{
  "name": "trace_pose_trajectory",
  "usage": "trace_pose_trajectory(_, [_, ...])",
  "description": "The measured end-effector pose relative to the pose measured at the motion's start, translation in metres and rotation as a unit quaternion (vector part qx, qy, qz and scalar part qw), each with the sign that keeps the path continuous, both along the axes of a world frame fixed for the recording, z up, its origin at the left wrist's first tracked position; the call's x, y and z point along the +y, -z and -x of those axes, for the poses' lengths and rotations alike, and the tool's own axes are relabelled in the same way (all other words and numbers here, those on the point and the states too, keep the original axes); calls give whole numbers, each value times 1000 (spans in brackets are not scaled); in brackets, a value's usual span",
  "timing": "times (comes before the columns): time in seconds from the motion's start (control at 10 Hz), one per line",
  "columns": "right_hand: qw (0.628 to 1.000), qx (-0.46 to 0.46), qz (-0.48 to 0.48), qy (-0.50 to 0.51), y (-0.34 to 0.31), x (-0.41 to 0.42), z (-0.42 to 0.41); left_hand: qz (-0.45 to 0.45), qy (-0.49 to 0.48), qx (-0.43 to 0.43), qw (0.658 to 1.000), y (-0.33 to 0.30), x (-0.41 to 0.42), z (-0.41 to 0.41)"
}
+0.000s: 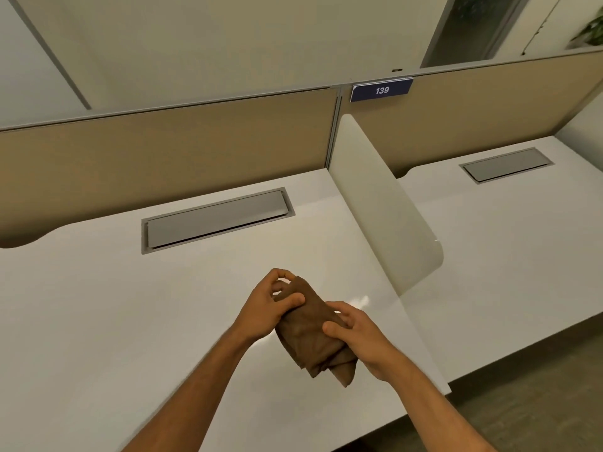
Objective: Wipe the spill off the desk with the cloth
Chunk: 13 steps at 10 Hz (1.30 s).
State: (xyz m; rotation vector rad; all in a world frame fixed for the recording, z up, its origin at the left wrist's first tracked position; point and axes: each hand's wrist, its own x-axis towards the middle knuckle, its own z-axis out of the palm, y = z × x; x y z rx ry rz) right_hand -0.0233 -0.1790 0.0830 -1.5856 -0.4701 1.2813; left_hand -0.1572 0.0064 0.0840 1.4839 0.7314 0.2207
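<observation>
Both hands hold a bunched brown cloth [315, 334] in the air above the white desk [98, 305]. The left hand [267, 308] grips the far, upper end of it: the thumb presses across the fabric from the near side and the curled fingers pinch the top edge. The right hand [360, 337] clasps the middle of the bundle from the right, thumb on top, fingers wrapped behind where they are mostly hidden. Below the right hand, the loose folded corners of the cloth hang down towards the near edge of the desk. Whether the cloth touches the desktop cannot be told from this angle; it appears lifted clear.

Just beyond the right hand, a small pale glint [359, 301] lies on the desktop; it may be wet or only a reflection, and no other spill can be made out.

Further beyond the left hand, a grey rectangular hatch [215, 220] is set flush into the desktop. To the right of the hands a white rounded divider [381, 207] stands upright, separating this desk from the next desk [505, 239], which has its own grey hatch [507, 165]. Behind both desks runs a tan partition wall [163, 148], and on its top edge, far beyond the right hand, sits a blue sign [381, 90] reading 139. A bit of green plant [590, 27] shows at the far right corner.
</observation>
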Motion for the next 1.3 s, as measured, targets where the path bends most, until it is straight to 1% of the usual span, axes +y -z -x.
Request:
trace_pose_trajectory(0.1, [998,48,-4,34,9,-3,-26,58,-11,19,998,15,-3,-19])
trace_pose_trajectory(0.2, [994,89,9,66,28,-13,-61,150,-9,91,984,44,-17,-48])
trace_pose_trajectory(0.3, [991,106,16,86,40,-20,-85,228,-8,141,963,63,-34,-69])
trace_pose_trajectory(0.4, [989,115,17,94,53,-24,-116,328,-10,130,935,75,-54,-104])
trace_pose_trajectory(0.5, [990,114,14,87,58,-24,-134,335,-41,103,936,77,-60,-129])
trace_pose_trajectory(0.6, [993,88,15,79,64,-20,-155,301,-112,72,944,76,-62,-160])
trace_pose_trajectory(0.8, [994,-3,49,101,75,8,-181,210,-188,73,957,83,-48,-195])
trace_pose_trajectory(0.9, [991,-26,52,118,81,26,-187,187,-191,74,961,86,-36,-207])
trace_pose_trajectory(1.0, [985,-69,38,155,89,53,-198,151,-188,80,967,93,-14,-224])
trace_pose_trajectory(1.1, [981,-95,27,167,96,71,-209,121,-176,86,973,97,1,-236])
trace_pose_trajectory(1.2, [976,-135,47,162,116,82,-219,82,-132,112,981,112,14,-244])
trace_pose_trajectory(1.3, [974,-151,91,142,131,79,-217,70,-87,158,981,118,8,-240])
